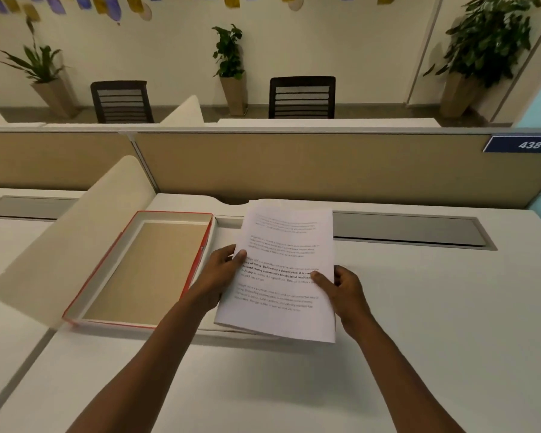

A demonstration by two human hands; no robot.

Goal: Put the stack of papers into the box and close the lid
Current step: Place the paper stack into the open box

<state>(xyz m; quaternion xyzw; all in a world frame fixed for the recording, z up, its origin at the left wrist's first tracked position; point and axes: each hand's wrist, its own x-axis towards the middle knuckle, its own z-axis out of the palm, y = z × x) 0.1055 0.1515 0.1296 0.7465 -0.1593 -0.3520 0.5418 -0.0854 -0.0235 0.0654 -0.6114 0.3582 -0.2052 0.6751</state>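
A stack of white printed papers is lifted off the white desk, held on both sides. My left hand grips its left edge with the thumb on top. My right hand grips its right edge the same way. Left of the papers lies an open, shallow box with a red rim and a tan bottom, with nothing inside. A flat white piece, perhaps the box's lid, lies on the desk under the papers, mostly hidden.
A cream rounded divider panel leans along the box's left side. A tan partition with a blue "438" sign closes off the desk's far side. A grey cable flap lies behind the papers. Chairs and potted plants stand beyond.
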